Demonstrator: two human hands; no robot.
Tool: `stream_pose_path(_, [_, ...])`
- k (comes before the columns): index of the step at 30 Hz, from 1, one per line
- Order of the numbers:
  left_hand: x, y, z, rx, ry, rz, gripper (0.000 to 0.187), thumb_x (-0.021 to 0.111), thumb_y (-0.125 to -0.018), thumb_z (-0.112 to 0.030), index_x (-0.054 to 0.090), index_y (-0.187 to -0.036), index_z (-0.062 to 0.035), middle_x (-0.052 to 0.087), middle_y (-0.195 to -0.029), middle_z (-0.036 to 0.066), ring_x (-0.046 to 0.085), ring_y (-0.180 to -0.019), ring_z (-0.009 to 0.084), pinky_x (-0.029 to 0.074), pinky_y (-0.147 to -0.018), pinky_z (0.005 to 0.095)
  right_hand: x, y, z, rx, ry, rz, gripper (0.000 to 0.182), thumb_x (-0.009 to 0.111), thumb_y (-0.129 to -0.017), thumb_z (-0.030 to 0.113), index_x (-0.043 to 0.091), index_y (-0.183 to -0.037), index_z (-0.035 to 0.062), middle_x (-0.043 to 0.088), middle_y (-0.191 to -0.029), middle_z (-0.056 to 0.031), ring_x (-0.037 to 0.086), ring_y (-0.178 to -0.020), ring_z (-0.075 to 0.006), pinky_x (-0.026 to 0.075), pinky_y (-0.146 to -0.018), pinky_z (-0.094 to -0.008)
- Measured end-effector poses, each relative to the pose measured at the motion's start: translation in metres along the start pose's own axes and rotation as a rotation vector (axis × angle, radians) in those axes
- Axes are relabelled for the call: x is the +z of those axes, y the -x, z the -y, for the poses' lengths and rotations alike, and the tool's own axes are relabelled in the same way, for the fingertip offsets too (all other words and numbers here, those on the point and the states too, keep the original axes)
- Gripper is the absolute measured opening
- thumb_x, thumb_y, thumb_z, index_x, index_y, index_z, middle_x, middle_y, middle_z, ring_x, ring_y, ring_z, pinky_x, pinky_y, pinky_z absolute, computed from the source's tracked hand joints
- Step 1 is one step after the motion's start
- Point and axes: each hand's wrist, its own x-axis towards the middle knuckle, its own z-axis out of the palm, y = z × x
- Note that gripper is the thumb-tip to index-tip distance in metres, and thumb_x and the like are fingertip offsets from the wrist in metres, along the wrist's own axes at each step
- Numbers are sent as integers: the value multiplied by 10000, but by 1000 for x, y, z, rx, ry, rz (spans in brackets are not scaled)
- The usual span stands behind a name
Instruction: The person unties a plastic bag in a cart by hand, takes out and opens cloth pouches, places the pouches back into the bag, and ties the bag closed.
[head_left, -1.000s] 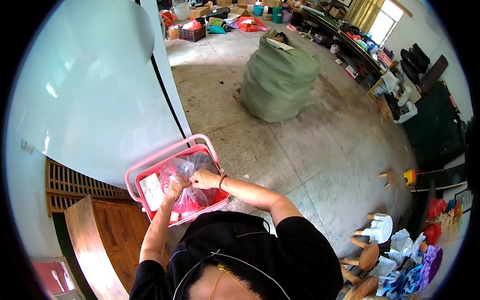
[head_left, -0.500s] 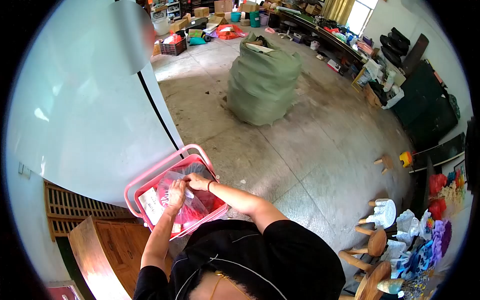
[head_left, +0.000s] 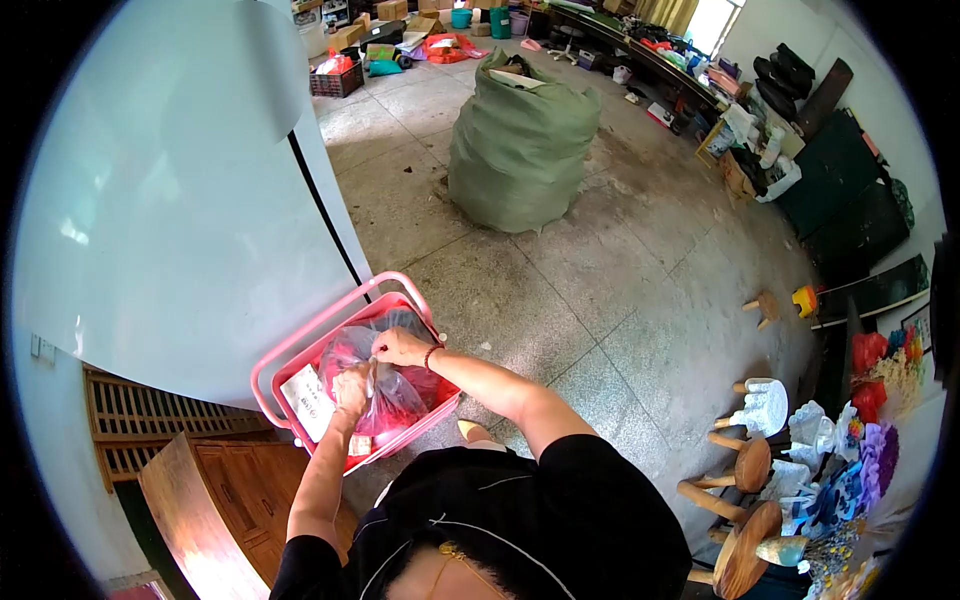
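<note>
A pink plastic basket with a raised handle stands in front of me, beside the large white panel. Inside it lies a clear plastic bag with something red showing through. My left hand is closed on the gathered plastic near the bag's top. Close by, my right hand, with a dark red bracelet at the wrist, pinches the same bag's neck. A white printed packet leans at the basket's left side. Whatever lies under the bag is mostly hidden.
A large green sack stands on the concrete floor ahead. To the left are a glossy white panel and a wooden cabinet. Wooden stools and artificial flowers line the right. A black crate sits at the back left.
My right hand has shifted slightly right along the bag's neck, and my left hand has moved a little lower. More of the white packet shows. The view has tilted slightly.
</note>
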Motion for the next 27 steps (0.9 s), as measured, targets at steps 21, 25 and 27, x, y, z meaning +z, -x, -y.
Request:
stream_pose_path(21, [-55, -8, -205, 71, 322, -210, 570, 612, -682, -42, 414, -1215, -12, 352, -1281, 218, 363, -1154, 389, 326, -945, 458, -134, 192, 5, 271, 447, -686, 478, 662, -706, 229, 506, -1099, 7, 429, -1200, -205, 369, -1137, -388, 317, -948, -454])
stream_pose_path(25, [-12, -36, -246, 141, 243, 42, 629, 613, -719, -169, 353, -1270, -12, 297, -1323, 226, 326, -1179, 402, 304, -940, 491, -208, 288, -34, 500, 474, -699, 595, 604, -765, 316, 404, -1224, -6, 329, -1295, -278, 283, -1197, -445, 225, -994, -505])
stream_pose_path(27, [1, -65, -275, 169, 264, 47, 631, 608, -730, -181, 344, -1278, -14, 292, -1326, 231, 325, -1178, 402, 303, -939, 496, -238, 322, -40, 593, 536, -765, 612, 602, -770, 325, 391, -1236, -11, 315, -1303, -278, 267, -1208, -445, 213, -1000, -503])
